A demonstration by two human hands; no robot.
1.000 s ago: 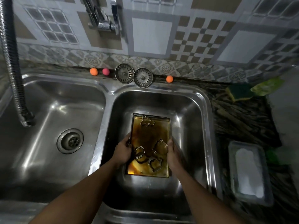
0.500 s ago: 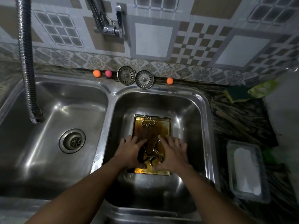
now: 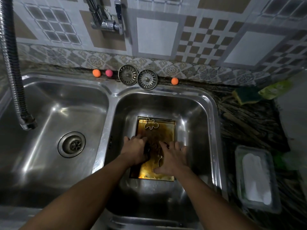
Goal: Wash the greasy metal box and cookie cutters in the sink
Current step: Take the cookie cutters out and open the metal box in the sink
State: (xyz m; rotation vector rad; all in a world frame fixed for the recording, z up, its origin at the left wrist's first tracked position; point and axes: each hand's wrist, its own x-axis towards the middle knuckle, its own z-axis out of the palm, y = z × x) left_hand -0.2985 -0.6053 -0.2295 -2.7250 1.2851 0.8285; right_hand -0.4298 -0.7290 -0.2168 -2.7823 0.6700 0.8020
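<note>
Head | both hands off the box sides since 1 s ago, now inside metal box point(image 3: 167, 135) on sink point(image 3: 213, 117) floor | right hand point(image 3: 173, 157) fingers spread flat over cookie cutters point(image 3: 160, 157); left hand point(image 3: 134, 151) fingers curled, grip unclear | gingerbread cutter point(image 3: 151, 124) beyond fingertips, untouched | looks like cutter pickup; washing not yet started

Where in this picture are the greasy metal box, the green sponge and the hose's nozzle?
metal box point(image 3: 167, 131): head view, bare greasy floor.
green sponge point(image 3: 248, 95): head view, dark top face.
hose nozzle point(image 3: 28, 124): head view, metal end collar.

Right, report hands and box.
Right hand flat, fingers spread, over cutters in the box. Left hand in there too, grip unclear. Box in right basin, greasy. Nothing in the way.
</note>
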